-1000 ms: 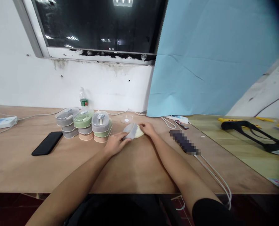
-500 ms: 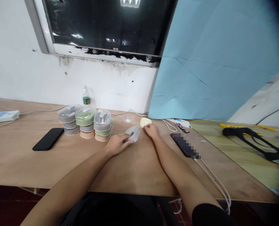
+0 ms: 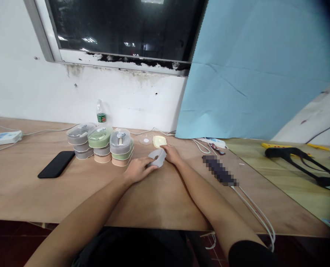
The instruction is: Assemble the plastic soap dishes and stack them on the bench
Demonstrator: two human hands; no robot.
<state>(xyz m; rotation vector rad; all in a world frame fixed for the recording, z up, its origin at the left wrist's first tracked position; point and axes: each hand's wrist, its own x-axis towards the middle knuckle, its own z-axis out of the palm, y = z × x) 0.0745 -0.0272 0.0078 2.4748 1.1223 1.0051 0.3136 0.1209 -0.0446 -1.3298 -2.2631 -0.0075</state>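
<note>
On the wooden table, my left hand (image 3: 139, 170) is closed on a small translucent white plastic container (image 3: 159, 159), which tilts, its thumb along the near side. My right hand (image 3: 172, 154) is at the container's right edge, with its fingers bent together. Their tips meet the near edge of a cream-coloured shallow dish (image 3: 159, 141), rounded square in shape, just behind the container. The fingertips are partly hidden, and whether they touch the container too is unclear. Left of the cream dish lies a clear round lid (image 3: 145, 139) with a white spot in its middle.
Stacked oval lunch boxes (image 3: 102, 142) in grey, green and peach stand left of my hands, a plastic bottle (image 3: 101, 113) behind them. A black phone (image 3: 56, 164) lies farther left. On the right are a blurred-out device (image 3: 219, 170), white cables (image 3: 254, 211) and a black strap-like frame (image 3: 295, 161).
My right hand has moved left, up to the translucent container, and the cream dish has shifted left with it. My left hand keeps its hold on the container.
</note>
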